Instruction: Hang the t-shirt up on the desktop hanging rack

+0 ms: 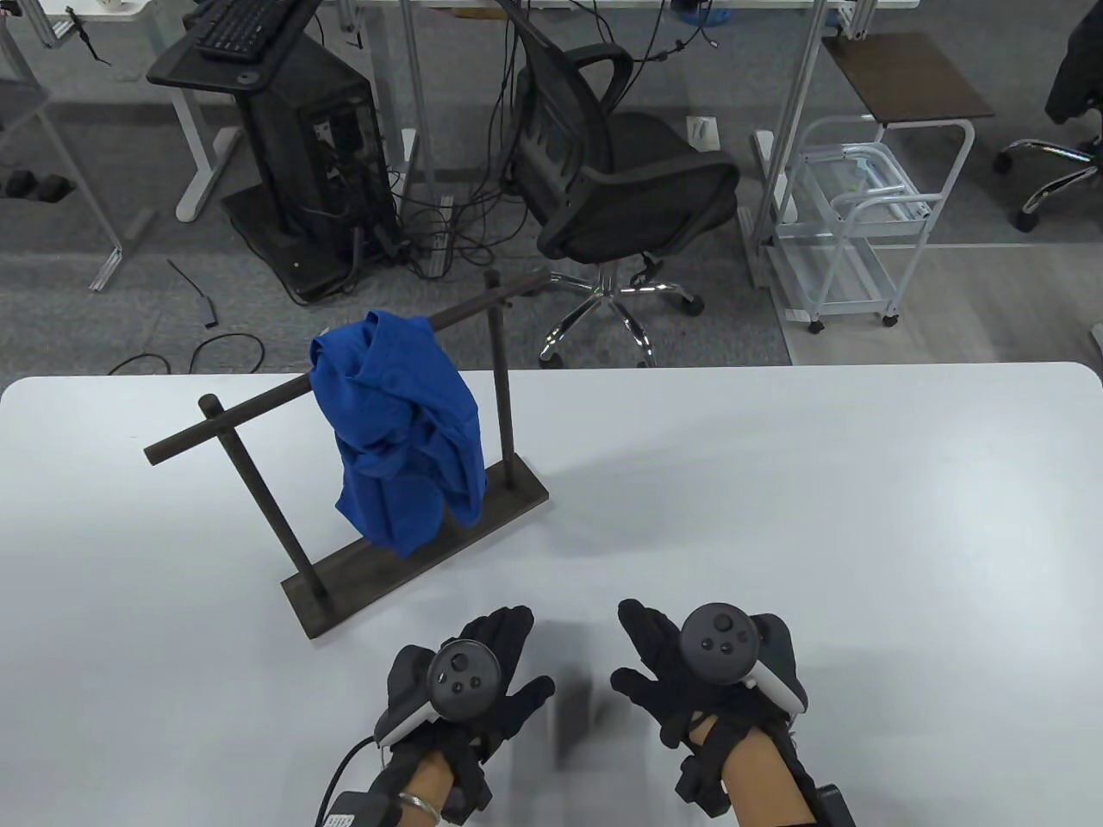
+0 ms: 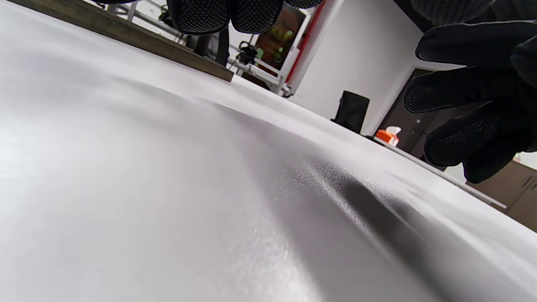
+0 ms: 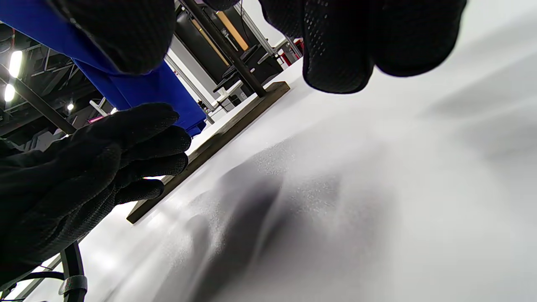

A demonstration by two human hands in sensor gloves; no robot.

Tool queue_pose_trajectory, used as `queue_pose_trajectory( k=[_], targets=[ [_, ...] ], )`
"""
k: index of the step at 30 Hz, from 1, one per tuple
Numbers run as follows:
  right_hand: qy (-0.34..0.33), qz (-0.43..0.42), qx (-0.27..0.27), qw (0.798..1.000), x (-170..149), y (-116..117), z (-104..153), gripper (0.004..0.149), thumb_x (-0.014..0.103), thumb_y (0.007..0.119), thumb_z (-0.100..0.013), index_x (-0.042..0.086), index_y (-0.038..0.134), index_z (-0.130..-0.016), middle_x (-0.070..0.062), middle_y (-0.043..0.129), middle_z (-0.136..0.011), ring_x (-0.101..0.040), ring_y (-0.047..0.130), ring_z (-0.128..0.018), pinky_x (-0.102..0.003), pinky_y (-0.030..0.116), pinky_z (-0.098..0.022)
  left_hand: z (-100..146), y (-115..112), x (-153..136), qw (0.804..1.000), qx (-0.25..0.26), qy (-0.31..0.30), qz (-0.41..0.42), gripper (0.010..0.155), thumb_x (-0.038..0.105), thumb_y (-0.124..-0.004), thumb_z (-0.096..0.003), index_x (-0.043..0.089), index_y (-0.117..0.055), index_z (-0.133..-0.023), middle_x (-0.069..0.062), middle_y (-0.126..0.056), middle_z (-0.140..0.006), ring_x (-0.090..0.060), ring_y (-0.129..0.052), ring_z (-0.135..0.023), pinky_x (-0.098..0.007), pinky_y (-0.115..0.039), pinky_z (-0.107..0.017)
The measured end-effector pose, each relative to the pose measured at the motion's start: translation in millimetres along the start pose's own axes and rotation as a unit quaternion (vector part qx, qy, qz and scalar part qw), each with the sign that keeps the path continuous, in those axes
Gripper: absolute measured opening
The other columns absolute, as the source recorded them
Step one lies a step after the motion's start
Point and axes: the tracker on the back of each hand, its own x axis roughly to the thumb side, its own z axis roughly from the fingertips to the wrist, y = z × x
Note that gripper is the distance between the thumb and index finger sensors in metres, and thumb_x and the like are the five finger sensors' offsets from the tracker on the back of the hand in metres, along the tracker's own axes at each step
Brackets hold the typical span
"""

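A blue t-shirt (image 1: 401, 431) hangs bunched over the crossbar of a dark wooden desktop rack (image 1: 258, 495) standing on the white table (image 1: 775, 482). The shirt also shows in the right wrist view (image 3: 126, 86), above the rack's base (image 3: 218, 140). My left hand (image 1: 482, 668) and right hand (image 1: 681, 663) hover side by side near the table's front edge, in front of the rack. Both are open with fingers spread and hold nothing. In the left wrist view the rack's base (image 2: 138, 42) lies beyond my fingertips (image 2: 226, 14), and my right hand's fingers (image 2: 470, 92) show at the right.
Beyond the table's far edge stand a black office chair (image 1: 620, 181), a computer tower on a stand (image 1: 302, 146) with loose cables, and a white wire cart (image 1: 862, 215).
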Motion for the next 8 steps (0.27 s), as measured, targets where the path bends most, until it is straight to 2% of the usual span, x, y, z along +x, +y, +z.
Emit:
queue_pose_trajectory(
  k=[8],
  targets=[
    [0.006,-0.002,0.01,1.0,-2.8,2.4,-2.0,0.076,0.042,0.078,-0.042,0.017,0.037,-0.1,-0.021,0.044,-0.1,-0.044,0.078,-0.071,-0.058,0.069,-0.047,2.7,2.1,4.1,1.0,-0.004,-0.006,-0.018,0.086,0.063,-0.058,-0.0473,0.012,-0.034,-0.111,-0.022,-0.043,-0.113,-0.052,-0.057,-0.101,-0.073,-0.05,-0.066]
  ],
)
